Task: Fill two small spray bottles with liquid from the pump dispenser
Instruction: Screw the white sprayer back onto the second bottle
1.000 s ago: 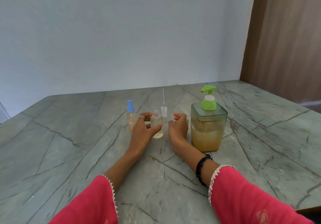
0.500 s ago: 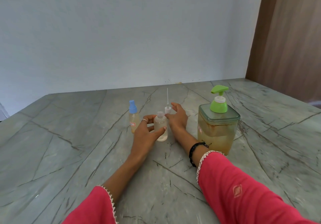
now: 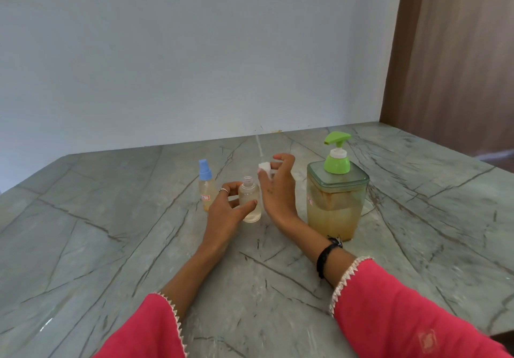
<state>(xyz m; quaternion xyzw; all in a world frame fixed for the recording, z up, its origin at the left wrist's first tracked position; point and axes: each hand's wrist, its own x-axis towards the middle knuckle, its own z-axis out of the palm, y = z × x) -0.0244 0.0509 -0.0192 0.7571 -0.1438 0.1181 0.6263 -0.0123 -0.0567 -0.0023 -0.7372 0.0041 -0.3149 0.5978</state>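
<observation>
Since a second ago the right hand (image 3: pixel 278 188) has left its curled rest on the stone beside the pump dispenser (image 3: pixel 335 199) and reached back to the white spray cap (image 3: pixel 264 168), which it now pinches in its fingertips, lifted and blurred, its dip tube (image 3: pixel 259 146) slanting upward.

Two small spray bottles are in view, one dispenser and one loose cap. Left of the dispenser, past the right hand, stands the open bottle (image 3: pixel 249 199), uncapped, upright, with pale yellowish liquid up to about its shoulder. The left hand (image 3: pixel 226 213) holds it with thumb and fingers curled round its sides. Further left of the dispenser, behind the left hand, is the capped bottle (image 3: pixel 206 185) with a blue spray top and a small label, also filled with pale liquid.

Inside the square, clear dispenser, amber liquid comes roughly two-thirds up beneath the green pump head.

Behind the dispenser the table (image 3: pixel 111 232) meets the wall; bare stone stretches wide to its left and nearer the person.
</observation>
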